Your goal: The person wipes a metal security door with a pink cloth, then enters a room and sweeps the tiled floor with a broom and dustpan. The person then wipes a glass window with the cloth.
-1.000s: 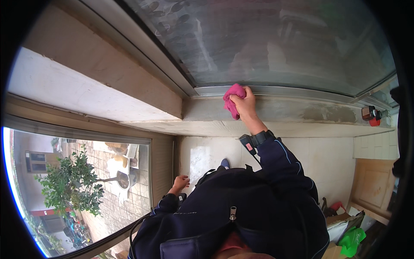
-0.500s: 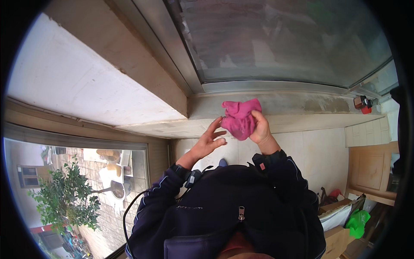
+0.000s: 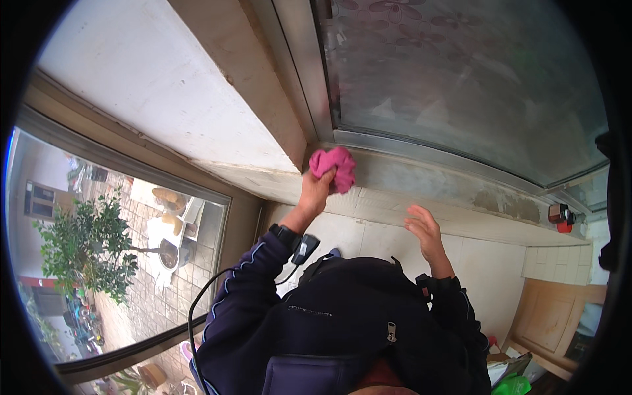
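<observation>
A crumpled pink cloth [image 3: 337,167] is bunched in my left hand [image 3: 315,191], whose thumb presses over it. The cloth is at the left end of the grey window sill [image 3: 421,179], close to the wall corner; whether it touches the sill I cannot tell. My right hand [image 3: 426,233] is raised in front of the sill, holding nothing, with its fingers stretched out and slightly apart. Beyond the sill stands a framed window pane [image 3: 461,92] with a faint flower pattern.
A small black and red object [image 3: 561,217] stands at the sill's right end. A wooden cabinet [image 3: 548,320] is at the lower right, near a green bag [image 3: 512,384]. On the left, a glazed opening shows a potted tree [image 3: 85,243] on a paved yard.
The pink cloth has gone from my right hand to my left and moved left toward the corner. My right hand has let go and drawn back to the right. The view has turned.
</observation>
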Tool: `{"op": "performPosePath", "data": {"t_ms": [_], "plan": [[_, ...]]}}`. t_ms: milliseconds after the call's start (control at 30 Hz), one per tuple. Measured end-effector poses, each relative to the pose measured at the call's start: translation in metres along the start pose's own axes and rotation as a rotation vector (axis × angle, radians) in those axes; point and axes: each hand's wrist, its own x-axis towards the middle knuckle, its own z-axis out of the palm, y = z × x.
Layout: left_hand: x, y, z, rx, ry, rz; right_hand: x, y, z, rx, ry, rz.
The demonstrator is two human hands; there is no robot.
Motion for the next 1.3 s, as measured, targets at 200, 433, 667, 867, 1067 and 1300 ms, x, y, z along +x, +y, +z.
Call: {"op": "performPosePath", "data": {"t_ms": [200, 433, 667, 867, 1067, 1300], "plan": [[0.081, -0.001, 0.022, -0.174, 0.342, -0.263, -0.016, 0.011, -0.047, 0.092, 0.081, 0.005], [0.087, 0.001, 0.034, 0.064, 0.445, 0.193, -0.036, 0.019, -0.102, 0.193, 0.284, 0.028], [0.070, 0.149, 0.105, 0.687, 0.507, 1.154, -0.043, 0.038, -0.121, 0.236, 0.287, 0.059], [0.066, 0.175, 0.123, 0.840, 0.526, 1.252, -0.044, 0.046, -0.120, 0.257, 0.329, 0.121], [0.071, 0.007, 0.039, 0.939, 0.549, 0.689, -0.061, 0.058, -0.124, 0.258, 0.430, 0.160], [0.079, -0.001, 0.027, 0.923, 0.596, 0.515, -0.072, 0.061, -0.126, 0.240, 0.466, 0.155]]}}
